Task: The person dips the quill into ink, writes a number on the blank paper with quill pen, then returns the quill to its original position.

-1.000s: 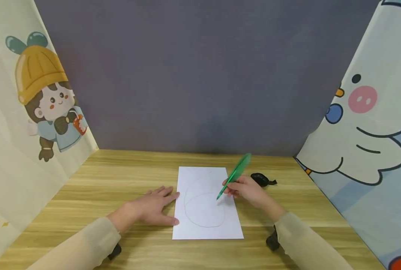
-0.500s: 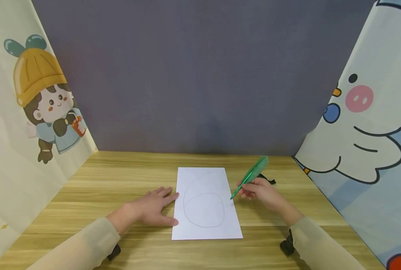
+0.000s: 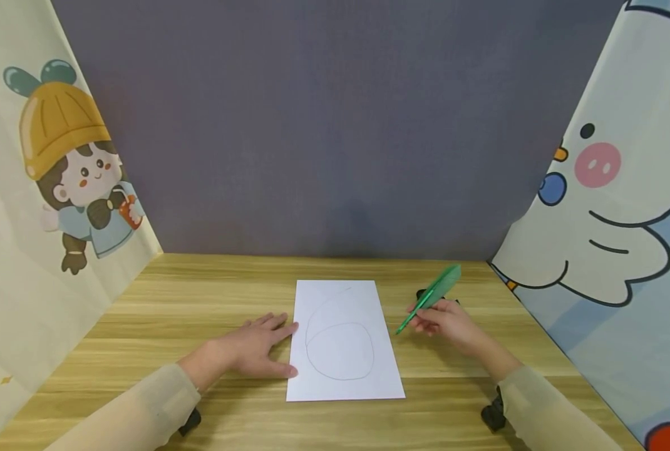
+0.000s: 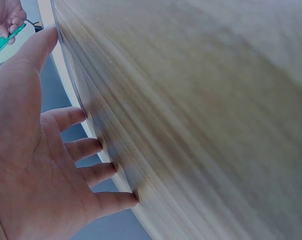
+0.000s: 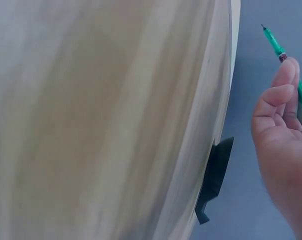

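A white sheet of paper lies on the table, bearing a thin drawn round shape and a curved line rising from its left side. My left hand rests at the sheet's left edge, fingers spread, with the thumb and index finger touching it. Just right of the sheet, my right hand pinches a green feather pen, tip pointing down-left. In the right wrist view the pen's pointed tip shows beyond my fingers. A small black object is on the table, mostly hidden behind my right hand in the head view.
The wood-grain table ends at a dark grey panel at the back. Cloth sides with cartoon prints, a child at left and a white figure at right, flank it. A black strap piece sits under my right wrist.
My right hand has moved right with the feather pen, carrying its tip from over the sheet to beyond the right edge. The left hand has stayed in place.
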### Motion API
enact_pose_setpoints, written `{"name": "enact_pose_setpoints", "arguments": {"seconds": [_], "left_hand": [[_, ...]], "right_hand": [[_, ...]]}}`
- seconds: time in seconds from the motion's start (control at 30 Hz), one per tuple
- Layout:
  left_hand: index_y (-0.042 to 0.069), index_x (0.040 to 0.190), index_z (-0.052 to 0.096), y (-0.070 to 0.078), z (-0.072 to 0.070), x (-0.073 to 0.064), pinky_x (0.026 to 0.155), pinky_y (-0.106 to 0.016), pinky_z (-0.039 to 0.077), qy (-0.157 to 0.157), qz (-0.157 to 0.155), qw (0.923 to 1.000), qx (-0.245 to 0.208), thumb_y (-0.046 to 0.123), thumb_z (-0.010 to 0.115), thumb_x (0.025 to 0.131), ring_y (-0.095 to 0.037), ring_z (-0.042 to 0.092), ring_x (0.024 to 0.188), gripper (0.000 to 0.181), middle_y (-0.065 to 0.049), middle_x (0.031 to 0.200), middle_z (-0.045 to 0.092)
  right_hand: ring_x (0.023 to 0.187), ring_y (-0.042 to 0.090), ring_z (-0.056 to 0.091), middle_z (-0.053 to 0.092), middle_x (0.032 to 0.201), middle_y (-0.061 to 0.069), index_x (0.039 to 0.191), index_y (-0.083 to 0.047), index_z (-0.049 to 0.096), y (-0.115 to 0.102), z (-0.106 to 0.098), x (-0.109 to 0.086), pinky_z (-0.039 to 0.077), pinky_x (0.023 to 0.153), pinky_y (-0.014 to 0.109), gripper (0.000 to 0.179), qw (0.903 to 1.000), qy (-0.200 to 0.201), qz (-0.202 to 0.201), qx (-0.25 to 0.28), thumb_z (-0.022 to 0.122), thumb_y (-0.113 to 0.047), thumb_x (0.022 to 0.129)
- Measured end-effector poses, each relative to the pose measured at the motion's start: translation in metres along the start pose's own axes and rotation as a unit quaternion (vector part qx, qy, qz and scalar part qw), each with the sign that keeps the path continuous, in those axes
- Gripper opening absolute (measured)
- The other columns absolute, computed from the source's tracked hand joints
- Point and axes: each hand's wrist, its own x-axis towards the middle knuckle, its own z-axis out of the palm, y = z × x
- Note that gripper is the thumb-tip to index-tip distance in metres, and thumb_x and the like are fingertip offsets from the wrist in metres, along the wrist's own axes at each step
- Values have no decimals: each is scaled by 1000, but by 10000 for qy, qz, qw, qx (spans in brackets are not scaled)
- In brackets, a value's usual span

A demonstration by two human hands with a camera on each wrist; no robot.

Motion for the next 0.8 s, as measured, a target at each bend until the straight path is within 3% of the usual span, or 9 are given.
{"name": "enact_pose_setpoints", "arguments": {"seconds": [0.4,0.67,0.8], "left_hand": [[22,173,36,-2,4,0,132,-76,20,28,-36,10000,46,77,70,93,-48,21,169,102,-16,183,23],[22,174,35,-2,2,0,132,-76,20,37,-6,10000,74,79,68,93,-48,20,169,104,-16,183,23],[22,174,35,-2,1,0,132,-76,21,26,-3,10000,75,79,68,94,-48,20,169,104,-16,183,22]], "right_hand": [[89,12,73,80,103,3,144,20,54,-2,-15,-10,56,72,26,48,9998,56,32,-213,49,-21,119],[90,19,75,80,101,9,143,14,61,-4,-23,-13,60,75,31,52,9946,335,262,-942,47,-31,120],[90,20,75,79,101,12,144,11,61,-2,-27,-13,59,75,32,52,9936,406,286,-1014,48,-32,120]]}}
